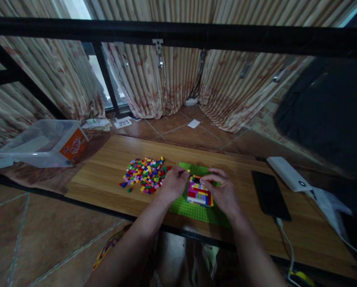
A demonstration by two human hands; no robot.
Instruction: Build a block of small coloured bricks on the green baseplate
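A green baseplate (193,210) lies on a low wooden table (100,179). On it stands a small block of stacked bricks (198,193) in red, yellow, pink and purple. My left hand (174,184) rests at the block's left edge and pinches a small yellow brick (188,171) between thumb and finger. On the block's right side, my right hand (223,193) has its fingers curled over the top corner. A loose pile of many-coloured small bricks (146,173) lies just left of the baseplate.
A black phone (270,194) with a cable and a white power bank (288,173) lie at the table's right. A clear plastic tub (43,142) with an orange label sits on the floor at left. Curtains and a black metal frame (178,36) stand behind.
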